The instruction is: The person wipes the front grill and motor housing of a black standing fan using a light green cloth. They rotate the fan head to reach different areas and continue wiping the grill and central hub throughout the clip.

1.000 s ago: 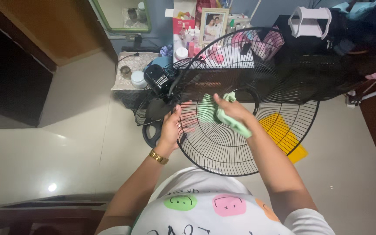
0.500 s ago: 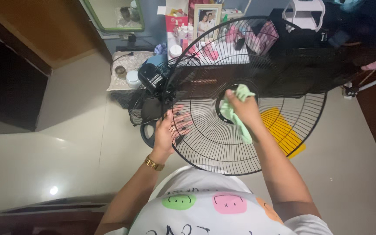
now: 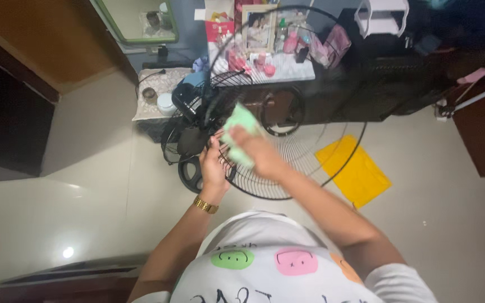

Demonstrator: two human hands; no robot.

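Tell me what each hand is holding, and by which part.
The right hand presses a bunched green cloth against the round fan grille. The left hand grips that grille at its left rim.

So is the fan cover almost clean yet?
Hard to tell. The grille is off the fan. The left hand steadies its rim while the right hand rubs a green cloth on the wires. How clean the wires are cannot be seen.

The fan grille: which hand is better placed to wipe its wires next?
Likely the right hand: it holds the green cloth against the fan grille. The left hand carries no cloth and grips the grille's left edge, steadying it.
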